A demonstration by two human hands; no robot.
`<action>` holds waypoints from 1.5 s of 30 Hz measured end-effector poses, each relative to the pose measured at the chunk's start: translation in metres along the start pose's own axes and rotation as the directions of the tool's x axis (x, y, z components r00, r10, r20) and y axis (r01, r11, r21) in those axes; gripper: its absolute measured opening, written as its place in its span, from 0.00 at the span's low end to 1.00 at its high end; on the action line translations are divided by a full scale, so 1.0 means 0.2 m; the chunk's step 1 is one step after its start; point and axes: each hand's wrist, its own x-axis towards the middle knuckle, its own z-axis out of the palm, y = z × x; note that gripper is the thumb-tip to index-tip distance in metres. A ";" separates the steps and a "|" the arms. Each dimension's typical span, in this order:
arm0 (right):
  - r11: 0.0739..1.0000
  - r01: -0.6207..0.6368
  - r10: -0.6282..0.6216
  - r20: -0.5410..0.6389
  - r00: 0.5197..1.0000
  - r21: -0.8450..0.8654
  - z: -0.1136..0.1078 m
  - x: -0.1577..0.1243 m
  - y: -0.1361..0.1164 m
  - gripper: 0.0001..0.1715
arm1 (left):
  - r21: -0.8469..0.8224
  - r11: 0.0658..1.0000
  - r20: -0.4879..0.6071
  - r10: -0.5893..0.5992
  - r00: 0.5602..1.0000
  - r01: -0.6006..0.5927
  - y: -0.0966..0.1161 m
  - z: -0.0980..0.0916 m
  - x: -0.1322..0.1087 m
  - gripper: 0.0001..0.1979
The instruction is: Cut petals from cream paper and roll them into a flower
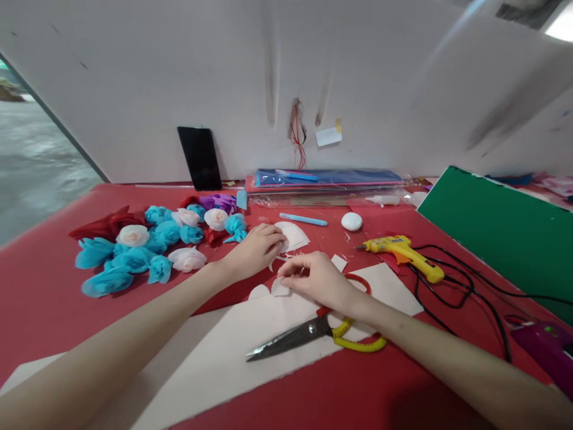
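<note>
My left hand [262, 246] rests its bent fingers on the near-left edge of a small stack of white cut paper pieces [296, 236], thumb tucked below. My right hand [320, 276] pinches a small rounded white paper petal [280, 289] between thumb and fingers, just above a large white paper sheet [192, 364]. Another rounded white cut-out [258, 292] lies to the left of that petal. Thin paper trimmings [278, 260] are scattered between my hands. Below my right wrist, scissors [299, 335] with red and yellow handles lie on the sheet.
Blue, white, red and purple fabric-like flowers [168, 233] are heaped at left. A yellow glue gun [403, 251] with black cable lies at right beside a green board [496, 233]. Behind are a pale blue pen [303, 220], a white egg-shaped object [351, 221] and a leaning phone [200, 158].
</note>
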 end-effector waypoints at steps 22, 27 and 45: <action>0.996 -0.044 0.035 -0.102 0.994 -0.081 -0.13 0.02 0.04 0.03 | -0.176 0.980 0.260 -0.043 0.965 0.091 0.15 -0.09 -0.17 0.04; 0.997 -0.039 0.032 -0.085 0.996 -0.074 -0.15 0.02 0.03 0.03 | -0.165 0.982 0.277 -0.042 0.960 0.090 0.17 -0.09 -0.14 0.03; 0.975 0.143 -0.060 0.416 0.907 -0.170 -0.28 -0.01 0.03 0.04 | -0.202 0.977 0.279 -0.004 0.960 0.063 0.19 -0.08 -0.15 0.09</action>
